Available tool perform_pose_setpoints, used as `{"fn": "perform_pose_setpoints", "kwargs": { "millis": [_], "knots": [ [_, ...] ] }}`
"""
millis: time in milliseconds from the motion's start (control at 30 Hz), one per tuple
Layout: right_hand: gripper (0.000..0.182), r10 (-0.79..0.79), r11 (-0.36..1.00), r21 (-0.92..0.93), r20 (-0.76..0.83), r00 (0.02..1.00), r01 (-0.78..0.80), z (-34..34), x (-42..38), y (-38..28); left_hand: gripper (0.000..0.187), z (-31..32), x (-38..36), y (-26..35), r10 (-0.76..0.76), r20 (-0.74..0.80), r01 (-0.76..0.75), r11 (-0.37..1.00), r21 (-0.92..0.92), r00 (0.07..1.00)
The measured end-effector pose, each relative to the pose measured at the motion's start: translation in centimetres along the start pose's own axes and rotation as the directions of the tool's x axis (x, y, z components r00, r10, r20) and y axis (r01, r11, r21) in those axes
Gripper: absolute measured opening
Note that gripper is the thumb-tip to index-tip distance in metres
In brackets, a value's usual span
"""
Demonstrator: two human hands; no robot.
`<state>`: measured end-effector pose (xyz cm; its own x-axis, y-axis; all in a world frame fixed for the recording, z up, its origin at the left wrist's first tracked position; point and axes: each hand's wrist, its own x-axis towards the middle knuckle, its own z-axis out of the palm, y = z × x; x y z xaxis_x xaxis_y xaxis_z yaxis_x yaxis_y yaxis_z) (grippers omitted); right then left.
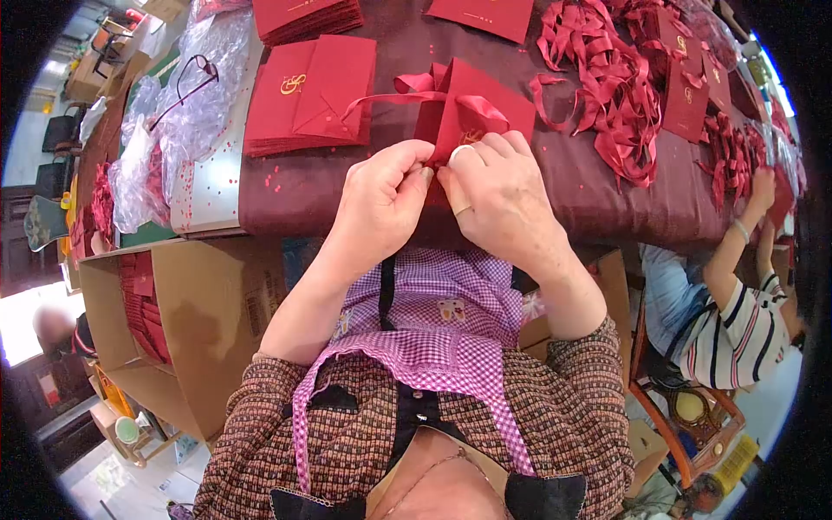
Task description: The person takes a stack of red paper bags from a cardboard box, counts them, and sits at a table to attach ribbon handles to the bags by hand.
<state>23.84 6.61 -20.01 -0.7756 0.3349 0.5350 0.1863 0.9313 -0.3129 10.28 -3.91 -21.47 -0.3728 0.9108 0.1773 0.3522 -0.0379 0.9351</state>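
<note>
Both of my hands meet at the near end of a small red paper bag [498, 91] with gold lettering. My left hand [386, 195] is closed, thumb and fingers pinched at the bag's edge. My right hand [498, 191], with rings on it, has its fingers curled and pinched on the same bag. A red ribbon [416, 84] loops out of the bag to the left, and part of it runs beside my right fingers. What lies between the fingertips is partly hidden. Left of the bag sits a stack of red folded bags [308, 95] with a gold logo.
Tangled red ribbons [598, 87] lie on the dark red tablecloth [607, 208]. Clear plastic [191, 104] and eyeglasses [208, 78] are at the left. An open cardboard box [208, 321] holding red items stands below the table. A co-worker in a striped shirt [737, 338] is at the right.
</note>
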Motion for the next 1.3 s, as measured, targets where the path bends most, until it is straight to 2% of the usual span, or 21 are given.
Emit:
{"fn": "perform_pose_setpoints", "kwargs": {
  "millis": [33, 100, 233, 333, 567, 667, 733, 833, 967, 1300],
  "knots": [
    [0.012, 0.001, 1.0, -0.001, 0.0, 1.0, -0.001, -0.1, -0.1, 0.3, 0.02, 0.0, 0.0, 0.0, -0.026, 0.013, 0.026, 0.999, -0.039, 1.0],
    [0.011, 0.103, 0.961, 0.246, 0.102, 0.989, -0.126, -0.3, -0.4, 1.0, 0.02, -0.1, 0.0, 0.0, -0.035, 0.021, 0.036, 0.998, -0.056, 0.999],
    [0.01, 0.145, 0.945, 0.286, 0.073, 0.987, -0.16, 0.2, -0.7, 1.0, 0.02, -0.4, 0.2, 0.2, -0.056, 0.064, 0.059, 0.997, -0.044, 0.996],
    [0.014, 0.174, 0.933, 0.297, 0.127, 0.977, -0.205, -0.1, -0.7, 1.0, 0.02, -0.3, 0.2, 0.6, -0.044, 0.071, 0.047, 0.998, -0.029, 0.996],
    [0.014, 0.189, 0.932, 0.293, 0.109, 0.976, -0.214, 0.4, -0.8, 1.0, 0.02, -0.1, 0.1, 1.0, -0.02, 0.052, 0.018, 0.999, 0.041, 0.998],
    [0.013, 0.22, 0.902, 0.362, 0.076, 0.972, -0.233, 0.8, -0.9, 1.1, 0.021, -0.1, 0.0, 0.7, -0.011, 0.042, 0.008, 0.998, 0.069, 0.999],
    [0.014, 0.256, 0.881, 0.374, 0.137, 0.957, -0.289, 1.0, -1.0, 1.1, 0.021, -0.2, 0.1, 0.1, -0.081, 0.035, 0.083, 0.995, -0.046, 0.996],
    [0.014, 0.238, 0.887, 0.371, 0.142, 0.961, -0.275, 0.6, -0.8, 1.0, 0.021, -0.4, 0.3, -0.6, -0.141, 0.043, 0.146, 0.978, -0.148, 0.989],
    [0.014, 0.225, 0.886, 0.371, 0.184, 0.957, -0.279, 0.2, -0.8, 1.3, 0.017, -0.5, 0.5, -0.6, -0.141, 0.008, 0.14, 0.967, -0.214, 0.99],
    [0.013, 0.196, 0.916, 0.331, 0.121, 0.973, -0.226, 0.7, -0.7, 1.3, 0.018, -0.6, 0.6, -0.9, -0.094, 0.021, 0.096, 0.986, -0.137, 0.995]
  ]
}}
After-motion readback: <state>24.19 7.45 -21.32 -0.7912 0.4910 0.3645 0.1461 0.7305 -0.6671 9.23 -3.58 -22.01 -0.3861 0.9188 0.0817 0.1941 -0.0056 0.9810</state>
